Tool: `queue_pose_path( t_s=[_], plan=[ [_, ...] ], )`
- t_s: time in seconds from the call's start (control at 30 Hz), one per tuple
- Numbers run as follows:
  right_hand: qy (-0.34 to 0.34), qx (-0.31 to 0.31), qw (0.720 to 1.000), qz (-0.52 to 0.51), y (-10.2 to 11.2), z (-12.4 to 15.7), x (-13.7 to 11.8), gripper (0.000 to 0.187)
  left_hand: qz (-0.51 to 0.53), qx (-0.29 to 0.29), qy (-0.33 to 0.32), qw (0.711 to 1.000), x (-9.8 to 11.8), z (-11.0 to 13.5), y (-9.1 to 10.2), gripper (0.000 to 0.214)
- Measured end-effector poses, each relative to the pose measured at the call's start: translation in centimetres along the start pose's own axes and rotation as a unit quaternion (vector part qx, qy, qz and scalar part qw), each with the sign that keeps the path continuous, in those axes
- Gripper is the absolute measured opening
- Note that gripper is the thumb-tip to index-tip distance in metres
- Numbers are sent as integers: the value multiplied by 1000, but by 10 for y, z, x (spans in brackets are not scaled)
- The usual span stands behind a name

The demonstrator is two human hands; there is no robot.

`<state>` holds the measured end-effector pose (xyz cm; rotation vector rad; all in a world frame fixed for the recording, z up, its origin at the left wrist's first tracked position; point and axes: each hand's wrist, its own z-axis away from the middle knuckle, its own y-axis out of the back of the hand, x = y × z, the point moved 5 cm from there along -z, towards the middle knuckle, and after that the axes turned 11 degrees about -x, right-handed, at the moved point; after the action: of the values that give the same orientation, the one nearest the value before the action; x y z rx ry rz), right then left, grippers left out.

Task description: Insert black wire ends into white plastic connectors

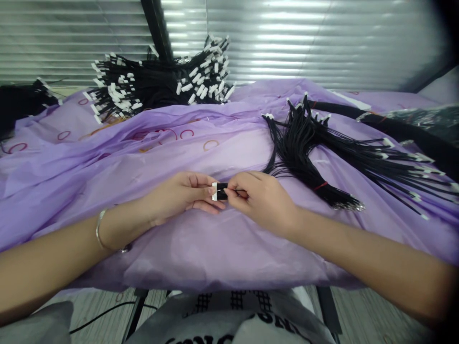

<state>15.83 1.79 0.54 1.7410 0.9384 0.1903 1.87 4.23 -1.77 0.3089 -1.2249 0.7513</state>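
Note:
Near the middle of the purple cloth, my left hand pinches a small white plug connector between thumb and fingers. Short black wires run from the connector toward the right. My right hand is closed on these black wires close to the connector, its thumb and forefinger pressed together. The fingers cover part of the wires. Just beyond my right hand lies a loose bundle of black wires with small pale ends, part of it tied with a red band.
A large pile of black cables with white connectors lies at the back left. Another dark bundle sits at the far left. Clear plastic bags are at the right. Coloured rubber bands are scattered on the purple cloth. Blinds stand behind.

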Motion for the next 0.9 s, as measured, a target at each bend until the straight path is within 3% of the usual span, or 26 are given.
queue_pose_path(
  t_s=[0.5, 0.6, 0.67, 0.73, 0.8, 0.87, 0.9],
  plan=[
    [38, -46, 994, 91, -16, -2, -7, 18, -52, -2, 3, 999, -1, 1, -2, 12],
    [71, -62, 987, 134, -3, -3, -13, 14, -68, 25, 1, 997, 1, 3, -3, 14],
    [76, -51, 982, 163, 22, 1, -12, 14, -62, 62, -9, 996, 3, 4, -2, 14],
    [8, -11, 984, 177, 55, 12, -1, 21, -26, 97, -26, 995, 5, 5, 1, 9],
    [-134, -9, 972, 191, 81, 31, 26, 22, 3, 116, -49, 992, 7, 6, 4, 9],
    [-265, -81, 934, 225, 89, 53, 59, 29, -14, 116, -69, 991, 10, 4, 5, 12],
    [-284, -107, 927, 223, 88, 62, 72, 33, -43, 113, -75, 990, 11, 4, 5, 15]
  ],
)
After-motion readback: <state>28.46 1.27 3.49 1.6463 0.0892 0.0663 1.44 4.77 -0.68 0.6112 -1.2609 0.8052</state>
